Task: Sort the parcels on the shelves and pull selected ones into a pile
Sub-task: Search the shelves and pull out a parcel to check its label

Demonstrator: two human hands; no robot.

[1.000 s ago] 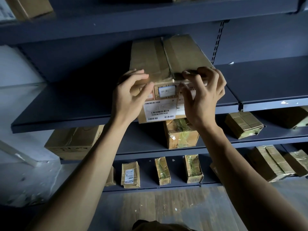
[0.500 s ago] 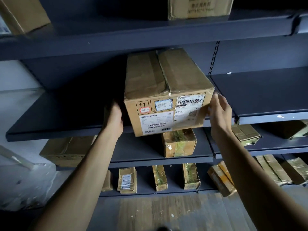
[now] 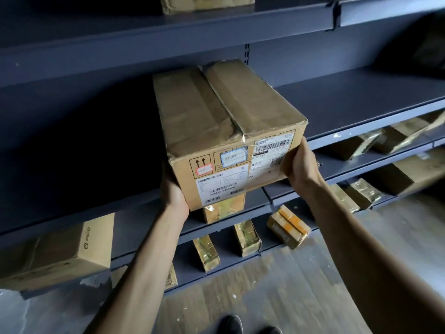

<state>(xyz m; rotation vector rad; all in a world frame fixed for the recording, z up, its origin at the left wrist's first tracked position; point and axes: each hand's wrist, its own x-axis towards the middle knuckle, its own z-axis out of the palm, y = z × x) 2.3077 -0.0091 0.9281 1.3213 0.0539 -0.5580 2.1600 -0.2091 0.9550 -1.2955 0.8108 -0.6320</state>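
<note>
A large brown cardboard parcel point(image 3: 224, 126) with taped top and white barcode labels on its front juts out over the edge of a dark blue shelf point(image 3: 361, 102). My left hand point(image 3: 173, 191) grips its lower left corner from the side and below. My right hand point(image 3: 301, 165) clasps its lower right corner. The parcel is tilted, its front end past the shelf lip.
Smaller taped parcels point(image 3: 248, 237) stand on the lower shelves, an orange-taped one point(image 3: 287, 226) among them. A big box point(image 3: 57, 251) sits low left. Another box point(image 3: 207, 3) rests on the top shelf. Wooden floor point(image 3: 265, 297) lies below, my shoes at the bottom edge.
My hands moved from the parcel's top front edge to its lower side corners. The parcel has come forward and now overhangs the shelf edge.
</note>
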